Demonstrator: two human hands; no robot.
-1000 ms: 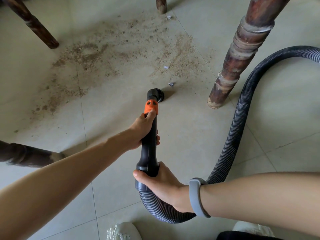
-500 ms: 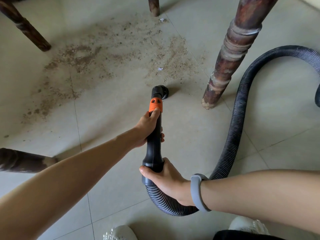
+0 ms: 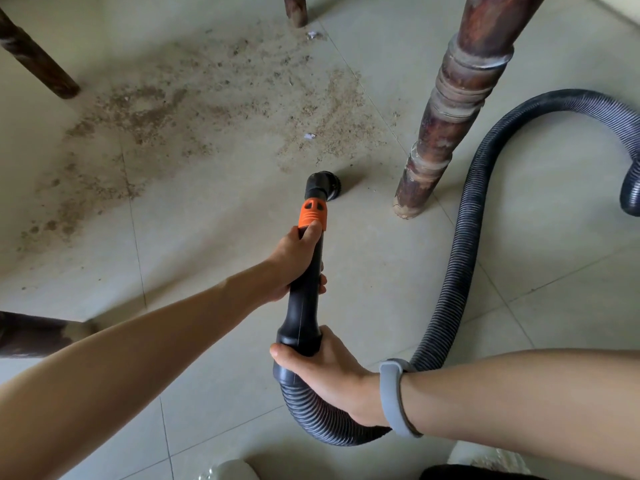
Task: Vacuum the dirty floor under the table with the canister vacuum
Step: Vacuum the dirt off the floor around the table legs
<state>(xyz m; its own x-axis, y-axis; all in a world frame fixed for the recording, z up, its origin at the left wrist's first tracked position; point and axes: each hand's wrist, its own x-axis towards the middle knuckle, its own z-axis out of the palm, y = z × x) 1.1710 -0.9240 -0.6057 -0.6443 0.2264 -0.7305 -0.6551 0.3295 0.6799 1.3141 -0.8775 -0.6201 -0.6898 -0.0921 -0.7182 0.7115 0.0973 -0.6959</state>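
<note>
Here, both hands' grip wraps the wand [image 3: 304, 292], left hand [image 3: 294, 263], right hand [image 3: 329, 379]; nozzle [image 3: 323, 188] at dirt [image 3: 214, 109] edge

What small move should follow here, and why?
Probably push the black round brush nozzle forward into the brown dirt patch. It sits at the patch's near edge, most dirt lies beyond, and the left hand and right hand both grip the black wand.

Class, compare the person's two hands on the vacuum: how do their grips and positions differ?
The left hand grips the black wand high up, just below the orange collar; the right hand holds the lower end, where the ribbed hose joins. The right wrist wears a grey band; the left wrist is bare. Both hands wrap around the vacuum.
</note>
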